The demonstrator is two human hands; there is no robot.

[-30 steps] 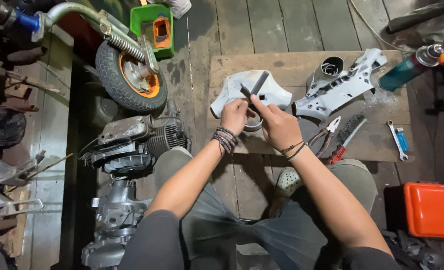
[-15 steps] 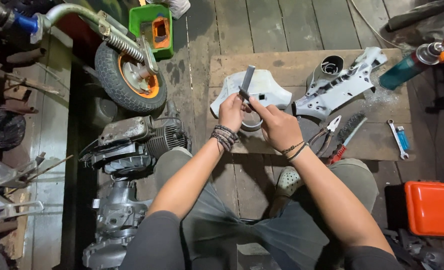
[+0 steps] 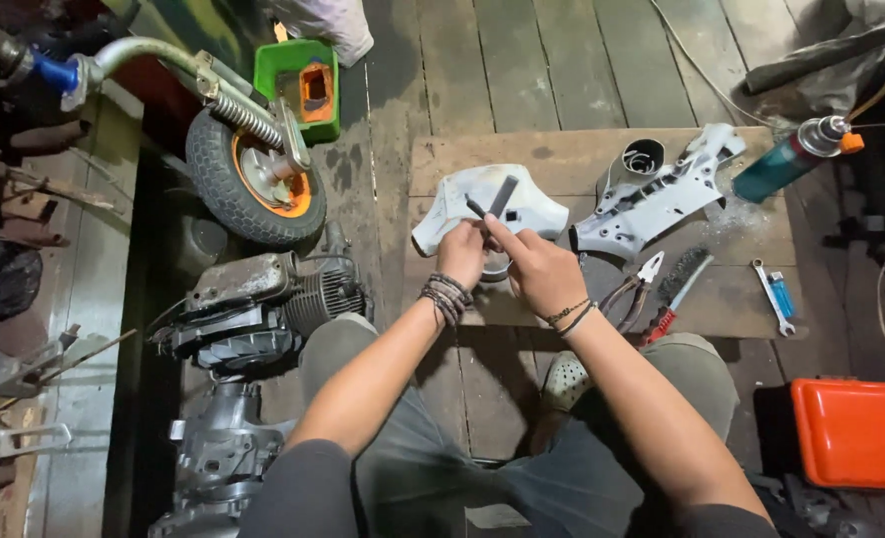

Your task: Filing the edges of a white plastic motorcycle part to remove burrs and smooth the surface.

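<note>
— Biggest first? Low wooden work board (image 3: 562, 159) across plank floor, small engine block (image 3: 263, 304) at left, orange-hubbed rubber wheel (image 3: 248, 179) above that.

— And on the board? White plastic cover (image 3: 452, 204) behind both hands, grey cast housing (image 3: 662, 194) to its right, teal spray can (image 3: 791, 159) at far right edge. Pliers (image 3: 637, 284), wire brush (image 3: 687, 274) and small wrench (image 3: 771, 299) nearer the knees. Orange case (image 3: 856, 433) down on the floor.

— Hands? Left hand (image 3: 462, 254) curled closed round a pale ring-like part (image 3: 495, 267), mostly hidden. Right hand (image 3: 542, 269) pinching a short dark flat bar (image 3: 500, 199), upper end sticking up free over the white cover.

— Handling? Probably rigid and light, likely metal, no bend visible. Possibly greasy in a shop like this, so slippery. Best gripped low, near the pinched end, thumb against the flat face; narrow edges poor for holding.
</note>
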